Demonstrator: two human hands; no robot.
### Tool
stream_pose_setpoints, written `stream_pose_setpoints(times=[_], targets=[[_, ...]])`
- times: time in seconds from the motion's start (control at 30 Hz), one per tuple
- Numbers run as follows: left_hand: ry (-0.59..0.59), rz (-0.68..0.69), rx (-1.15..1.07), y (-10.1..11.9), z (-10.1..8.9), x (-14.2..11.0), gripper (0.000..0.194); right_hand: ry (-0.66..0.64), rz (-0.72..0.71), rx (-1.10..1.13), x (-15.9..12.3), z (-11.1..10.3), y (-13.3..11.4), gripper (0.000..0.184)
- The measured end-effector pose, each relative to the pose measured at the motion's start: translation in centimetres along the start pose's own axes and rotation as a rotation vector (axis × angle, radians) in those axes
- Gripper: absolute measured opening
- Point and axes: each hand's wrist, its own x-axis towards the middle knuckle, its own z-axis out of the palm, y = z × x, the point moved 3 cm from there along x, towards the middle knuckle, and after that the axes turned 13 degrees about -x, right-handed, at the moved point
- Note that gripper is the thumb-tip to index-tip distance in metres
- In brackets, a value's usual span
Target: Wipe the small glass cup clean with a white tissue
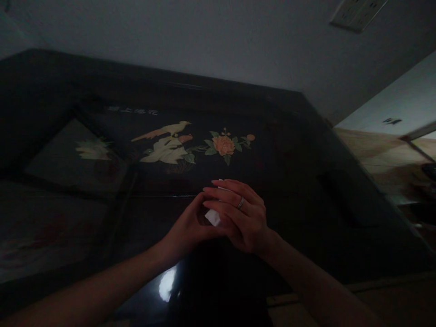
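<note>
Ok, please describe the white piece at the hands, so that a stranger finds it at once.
Find the dark glossy surface, then its orange flower. Below it, where the left hand and right hand meet, the white piece peeks from under the right fingers. It is plain white, unlike the yellowish bird and flower.

The right hand [248,220] partly hides a white item [213,217], and the top edge crops the wall plate [357,13].

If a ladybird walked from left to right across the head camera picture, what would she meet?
The yellowish bird picture → the left hand → the white thing between the hands → the right hand, wearing a ring → the pale wall plate, high up.
</note>
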Motion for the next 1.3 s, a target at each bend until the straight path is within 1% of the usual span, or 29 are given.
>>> stream_pose_setpoints(times=[0.03, 0.07, 0.17, 0.23, 0.33, 0.4, 0.47, 0.53, 0.63, 0.7, 0.73, 0.8, 0.83, 0.87, 0.9, 0.93, 1.0, 1.07, 1.13, 1.2, 1.3], targets=[[-0.009, -0.022, -0.021, -0.1, -0.1, 0.0, 0.052, 0.012, 0.055, 0.042, 0.0, 0.1, 0.1, 0.028], [-0.02, -0.041, -0.051, -0.2, -0.2, -0.1, 0.051, 0.03, 0.142, 0.103, -0.1, 0.2, 0.3, 0.03], [-0.066, -0.086, -0.13, -0.5, -0.4, -0.1, 0.05, 0.128, 0.49, 0.367, -0.5, 0.9, 1.0, 0.034], [-0.08, -0.082, -0.154, -0.6, -0.6, -0.1, 0.049, 0.202, 0.686, 0.567, -0.8, 1.6, 1.3, 0.037], [-0.072, -0.069, -0.17, -0.7, -0.6, 0.1, 0.051, 0.233, 0.892, 0.797, -1.3, 2.8, 1.6, 0.041], [-0.067, -0.062, -0.172, -0.7, -0.6, 0.2, 0.053, 0.222, 0.967, 0.859, -1.6, 3.1, 1.7, 0.043], [-0.056, -0.073, -0.166, -0.7, -0.6, 0.1, 0.055, 0.198, 0.96, 0.819, -1.6, 2.9, 1.8, 0.044], [-0.043, -0.09, -0.152, -0.8, -0.7, 0.1, 0.056, 0.171, 0.854, 0.684, -1.4, 2.1, 1.7, 0.042], [-0.036, -0.079, -0.135, -0.8, -0.7, 0.1, 0.055, 0.119, 0.536, 0.391, -0.7, 0.7, 1.1, 0.037], [-0.027, -0.055, -0.117, -0.8, -0.6, 0.1, 0.053, 0.069, 0.308, 0.208, -0.3, 0.2, 0.5, 0.033], [-0.019, -0.045, -0.1, -0.8, -0.6, 0.1, 0.052, 0.046, 0.218, 0.136, -0.1, 0.1, 0.3, 0.032], [-0.004, -0.028, -0.062, -0.7, -0.6, 0.0, 0.05, 0.012, 0.098, 0.053, 0.2, 0.0, 0.0, 0.032], [-0.001, -0.023, -0.048, -0.7, -0.5, 0.0, 0.05, 0.002, 0.072, 0.043, 0.2, 0.0, 0.0, 0.032], [-0.009, -0.024, -0.044, -0.7, -0.5, 0.0, 0.051, -0.006, 0.071, 0.055, 0.3, 0.0, 0.1, 0.031], [-0.019, -0.032, -0.048, -0.7, -0.5, 0.0, 0.051, -0.009, 0.103, 0.087, 0.2, 0.1, 0.2, 0.031], [-0.03, -0.042, -0.06, -0.7, -0.4, 0.0, 0.051, -0.002, 0.165, 0.137, 0.2, 0.1, 0.4, 0.031], [-0.05, -0.061, -0.093, -0.6, -0.4, 0.0, 0.051, 0.039, 0.368, 0.289, -0.1, 0.5, 1.0, 0.032], [-0.066, -0.076, -0.116, -0.6, -0.4, 0.0, 0.052, 0.103, 0.592, 0.496, -0.6, 1.1, 1.6, 0.036], [-0.061, -0.095, -0.123, -0.6, -0.3, 0.0, 0.053, 0.15, 0.753, 0.691, -1.1, 1.9, 1.9, 0.04], [-0.044, -0.113, -0.134, -0.6, -0.3, 0.0, 0.054, 0.164, 0.848, 0.812, -1.4, 2.7, 2.1, 0.042], [-0.039, -0.118, -0.158, -0.6, -0.3, 0.0, 0.058, 0.162, 0.912, 0.854, -1.7, 3.0, 2.2, 0.041]])
